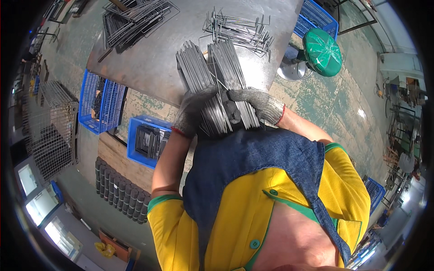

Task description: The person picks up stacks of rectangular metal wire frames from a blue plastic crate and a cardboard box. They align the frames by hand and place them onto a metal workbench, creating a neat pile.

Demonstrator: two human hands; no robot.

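Two bundles of thin grey metal wire rods stand side by side in front of my apron, close to the table's near edge. My left hand [192, 110], in a grey knit glove with a red cuff, is closed around the left bundle [193, 67]. My right hand [257, 102], gloved the same way, grips the right bundle [228, 63], with dark-tipped fingers showing between the bundles. A few rods cross slantwise in the gap. The lower rod ends reach down to my dark blue apron [253, 151].
On the metal table [140, 67] lie a loose pile of bent wire frames [135, 22] and another wire pile [239, 31]. A green-topped stool [322, 52] stands right. Blue crates [101, 101] and a blue bin of wire frames [149, 140] sit left, near dark cylindrical bundles [120, 189].
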